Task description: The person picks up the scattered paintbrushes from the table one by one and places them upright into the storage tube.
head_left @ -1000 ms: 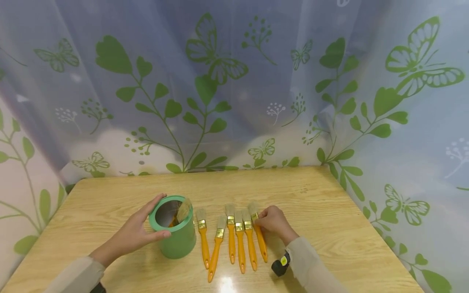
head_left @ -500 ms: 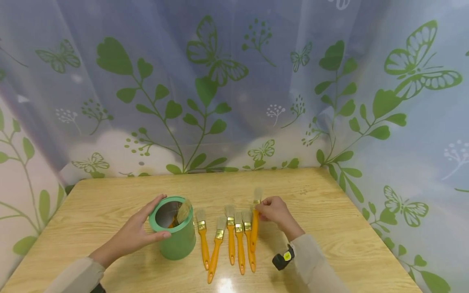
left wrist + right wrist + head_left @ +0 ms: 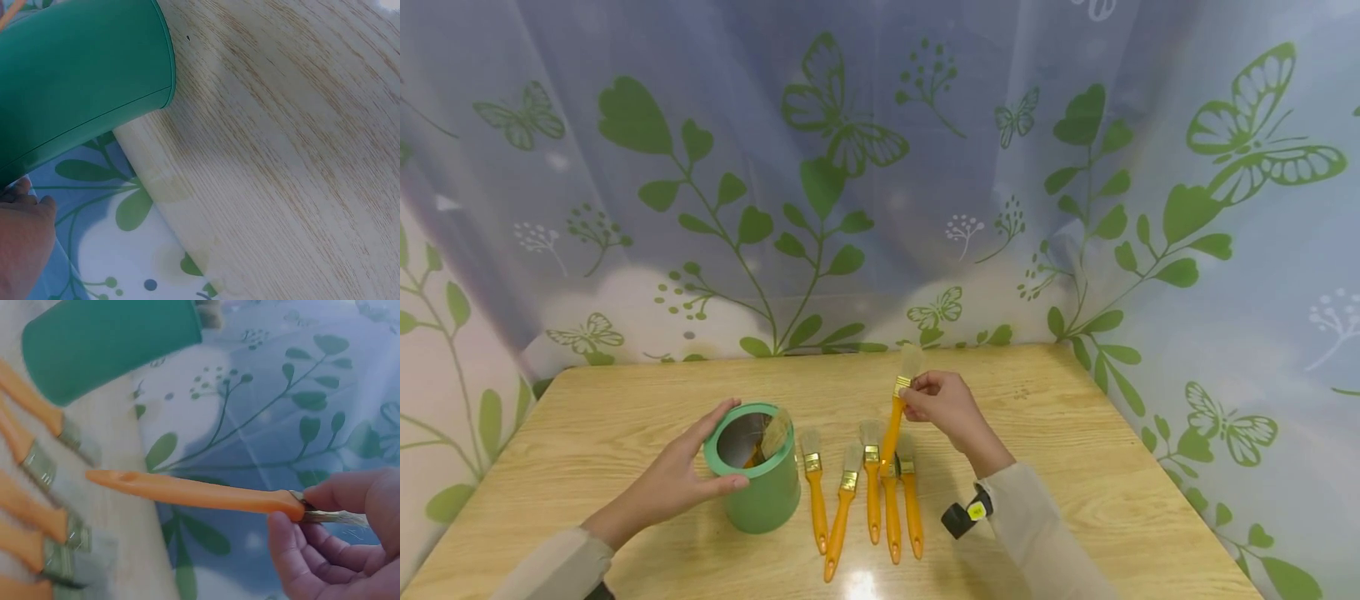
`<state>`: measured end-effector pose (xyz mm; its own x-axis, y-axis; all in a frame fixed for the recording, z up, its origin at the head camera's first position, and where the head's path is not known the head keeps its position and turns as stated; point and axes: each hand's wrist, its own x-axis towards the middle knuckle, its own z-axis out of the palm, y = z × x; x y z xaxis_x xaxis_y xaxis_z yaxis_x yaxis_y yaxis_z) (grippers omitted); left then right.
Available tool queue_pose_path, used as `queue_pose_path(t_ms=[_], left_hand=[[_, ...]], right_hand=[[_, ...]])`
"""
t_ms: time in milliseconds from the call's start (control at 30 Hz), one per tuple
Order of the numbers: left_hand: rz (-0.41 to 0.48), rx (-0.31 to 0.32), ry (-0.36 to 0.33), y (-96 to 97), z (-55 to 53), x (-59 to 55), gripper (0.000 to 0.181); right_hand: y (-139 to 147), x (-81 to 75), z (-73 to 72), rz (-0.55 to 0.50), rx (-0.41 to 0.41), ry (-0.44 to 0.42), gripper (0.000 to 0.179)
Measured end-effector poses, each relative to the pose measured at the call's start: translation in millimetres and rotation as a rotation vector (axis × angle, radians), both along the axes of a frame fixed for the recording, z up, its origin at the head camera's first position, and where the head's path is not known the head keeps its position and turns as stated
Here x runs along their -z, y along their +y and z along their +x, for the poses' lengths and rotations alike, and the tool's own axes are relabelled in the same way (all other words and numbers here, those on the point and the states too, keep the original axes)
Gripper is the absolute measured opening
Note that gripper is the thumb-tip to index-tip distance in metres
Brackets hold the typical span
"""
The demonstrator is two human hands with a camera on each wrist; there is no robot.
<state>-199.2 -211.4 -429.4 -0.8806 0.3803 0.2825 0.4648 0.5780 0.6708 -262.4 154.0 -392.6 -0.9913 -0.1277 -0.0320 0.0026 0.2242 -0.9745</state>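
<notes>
A green can [image 3: 762, 500] stands upright on the table, a paintbrush [image 3: 775, 433] leaning inside with its bristles above the rim. My left hand [image 3: 666, 475] holds the can near its top, thumb on the near side and fingers on the far side. Between thumb and fingers, my right hand [image 3: 951, 412] pinches another paintbrush [image 3: 892, 429] at its metal band. That brush is raised off the table, bristles up, its orange handle pointing down. Below it lie several like paintbrushes [image 3: 842, 521] in a loose row, handles toward me.
The wooden table [image 3: 1075, 500] ends at a patterned curtain [image 3: 880, 250] with green leaves and butterflies, which also hangs along both sides. A black wrist camera [image 3: 958, 518] sits below my right wrist, close to the tabletop.
My right hand has lifted the rightmost paintbrush off the table and carried it up and to the left, above the others. My left hand and the can have stayed in place.
</notes>
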Motion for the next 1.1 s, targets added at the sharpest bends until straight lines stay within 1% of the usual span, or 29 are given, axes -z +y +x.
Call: queue_pose_path(t_ms=[200, 367, 467, 633, 767, 833, 933, 1100], left_hand=[[-0.002, -0.003, -0.002, -1.1, -0.9, 1.6, 0.097], [0.007, -0.001, -0.007, -1.2, -1.1, 1.9, 0.097], [0.008, 0.001, -0.006, -0.6, -0.8, 1.3, 0.097], [0.008, 0.003, -0.001, 0.3, 0.3, -0.4, 0.097], [0.016, 0.007, -0.001, 0.3, 0.9, -0.8, 0.097], [0.023, 0.012, -0.002, 0.0, 0.6, -0.5, 0.097], [0.036, 0.021, -0.005, -0.8, -0.3, 0.1, 0.097], [0.041, 0.027, -0.006, -1.6, -1.3, 0.4, 0.097]], right_hand=[[-19.2, -22.6, -1.1, -0.077, 0.002, 0.094, 0.021], [-36.6, -40.1, -0.2, -0.136, 0.024, 0.158, 0.020], [-46.7, -47.2, -0.3, -0.168, 0.026, 0.199, 0.018], [-64.9, -55.5, -0.5, -0.250, 0.001, 0.262, 0.017], [-81.3, -59.1, 0.9, -0.310, -0.037, 0.276, 0.017], [-89.9, -60.3, 2.9, -0.314, -0.065, 0.272, 0.018], [-102.3, -60.9, 6.0, -0.279, -0.108, 0.265, 0.019], [-118.6, -54.1, 6.7, -0.200, -0.156, 0.264, 0.021]])
